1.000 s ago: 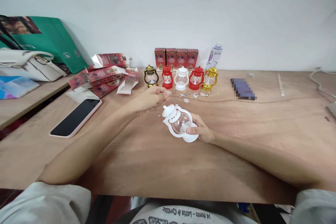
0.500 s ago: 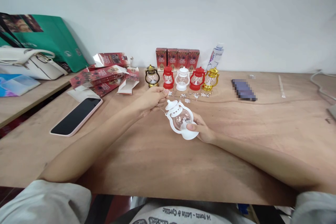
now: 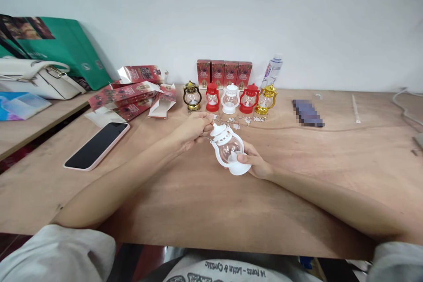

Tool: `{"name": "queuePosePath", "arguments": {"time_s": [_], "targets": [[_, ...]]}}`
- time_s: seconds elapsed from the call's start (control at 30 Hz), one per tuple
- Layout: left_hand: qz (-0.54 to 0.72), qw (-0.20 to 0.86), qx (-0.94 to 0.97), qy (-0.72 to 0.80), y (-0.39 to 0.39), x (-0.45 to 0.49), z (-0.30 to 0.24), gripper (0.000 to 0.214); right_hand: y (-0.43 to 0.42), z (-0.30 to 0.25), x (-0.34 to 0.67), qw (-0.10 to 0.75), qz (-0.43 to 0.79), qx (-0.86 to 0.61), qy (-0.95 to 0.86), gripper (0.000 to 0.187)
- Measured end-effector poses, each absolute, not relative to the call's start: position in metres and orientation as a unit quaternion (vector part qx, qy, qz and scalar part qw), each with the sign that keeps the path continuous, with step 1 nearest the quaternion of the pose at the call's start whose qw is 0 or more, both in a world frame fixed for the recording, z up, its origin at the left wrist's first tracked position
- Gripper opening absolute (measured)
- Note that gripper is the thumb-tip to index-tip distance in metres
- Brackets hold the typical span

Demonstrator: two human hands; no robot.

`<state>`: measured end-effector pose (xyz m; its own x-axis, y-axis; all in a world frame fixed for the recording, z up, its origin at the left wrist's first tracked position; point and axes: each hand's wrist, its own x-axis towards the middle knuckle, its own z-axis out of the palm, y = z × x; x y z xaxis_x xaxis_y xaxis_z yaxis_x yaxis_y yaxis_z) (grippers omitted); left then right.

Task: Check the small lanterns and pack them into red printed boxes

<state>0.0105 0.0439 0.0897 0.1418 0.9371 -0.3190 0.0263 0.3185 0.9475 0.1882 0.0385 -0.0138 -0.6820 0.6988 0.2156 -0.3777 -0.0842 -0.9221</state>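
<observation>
My right hand (image 3: pixel 257 161) is closed around the base of a small white lantern (image 3: pixel 230 147), thumb on its front. The lantern tilts to the left above the table, and a clear globe with a white candle shape shows inside its frame. At its top left, the fingers of my left hand (image 3: pixel 196 128) are pinched on the lantern's thin wire handle (image 3: pixel 207 138); the fingertips partly hide the wire. Beyond my hands stand a bronze lantern (image 3: pixel 192 97), two red lanterns, another white lantern (image 3: pixel 230 99) and a gold lantern (image 3: pixel 265 100). Small wire pieces with tags (image 3: pixel 236 121) lie before them.
Several red printed boxes (image 3: pixel 224 74) stand against the wall, with a water bottle (image 3: pixel 272 70) to their right. Opened boxes (image 3: pixel 128 94) are heaped at left, behind a phone (image 3: pixel 97 146). Another phone (image 3: pixel 308 113) lies at right. A white handbag (image 3: pixel 36 78) sits far left.
The white lantern has tipped slightly more upright in my right hand. My left hand stays pinched at its upper left, having turned a little.
</observation>
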Motion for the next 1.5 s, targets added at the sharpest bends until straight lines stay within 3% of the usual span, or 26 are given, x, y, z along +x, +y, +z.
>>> {"name": "queuePosePath", "arguments": {"time_s": [0.53, 0.93, 1.1, 1.3, 1.43, 1.5], "targets": [[0.336, 0.618, 0.493, 0.512, 0.062, -0.001, 0.07, 0.03, 0.043, -0.01, 0.189, 0.337, 0.803, -0.133, -0.473, 0.046], [0.357, 0.617, 0.512, 0.479, 0.071, -0.012, 0.07, 0.027, 0.043, -0.008, 0.188, 0.319, 0.768, -0.153, -0.534, 0.048], [0.369, 0.507, 0.583, 0.517, 0.064, -0.023, 0.102, 0.016, 0.038, -0.006, 0.185, 0.331, 0.674, -0.215, -0.625, 0.056], [0.343, 0.258, 0.752, 0.501, 0.005, -0.005, 0.135, 0.013, 0.031, -0.007, 0.182, 0.362, 0.63, -0.278, -0.629, 0.053], [0.15, 0.07, 0.875, 0.454, -0.03, 0.023, 0.115, 0.011, 0.034, -0.011, 0.182, 0.41, 0.634, -0.275, -0.595, 0.052], [0.049, 0.029, 0.892, 0.447, -0.039, 0.036, 0.094, 0.018, 0.037, -0.013, 0.182, 0.448, 0.634, -0.282, -0.564, 0.053]]}}
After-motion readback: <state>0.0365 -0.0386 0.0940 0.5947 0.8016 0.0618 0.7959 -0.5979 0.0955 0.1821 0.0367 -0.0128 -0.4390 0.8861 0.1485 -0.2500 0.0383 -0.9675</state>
